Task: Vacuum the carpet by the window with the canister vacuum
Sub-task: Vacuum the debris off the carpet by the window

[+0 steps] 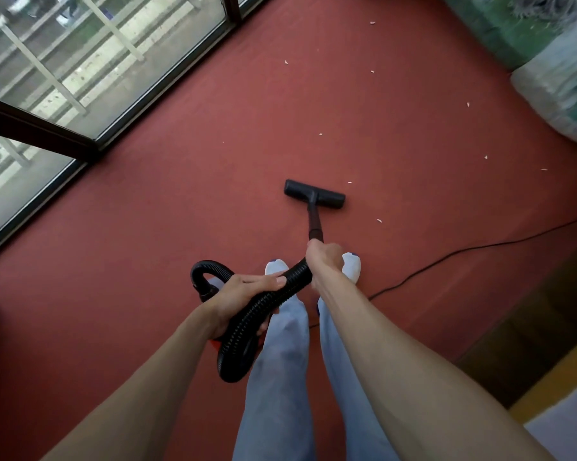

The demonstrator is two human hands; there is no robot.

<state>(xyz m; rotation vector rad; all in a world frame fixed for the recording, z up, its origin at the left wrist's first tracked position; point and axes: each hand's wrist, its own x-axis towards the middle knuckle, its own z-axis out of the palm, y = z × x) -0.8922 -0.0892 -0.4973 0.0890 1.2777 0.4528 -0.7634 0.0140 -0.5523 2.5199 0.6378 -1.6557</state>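
A black floor nozzle (314,194) lies flat on the red carpet (187,201) in front of my feet. Its wand (315,224) runs back to my right hand (325,261), which grips the wand's upper end. The black ribbed hose (247,331) loops down and left from there. My left hand (243,296) holds the hose a little lower, fingers curled over it. A sliver of the red canister (215,344) shows under the hose; the rest is hidden. Several small white scraps (379,220) lie scattered on the carpet beyond and right of the nozzle.
A large window (90,71) with a dark frame runs along the carpet's left edge. A black power cord (463,251) trails off to the right. Plastic-wrapped bundles (560,84) stand at the far right. A wooden step (530,321) borders the carpet at the right.
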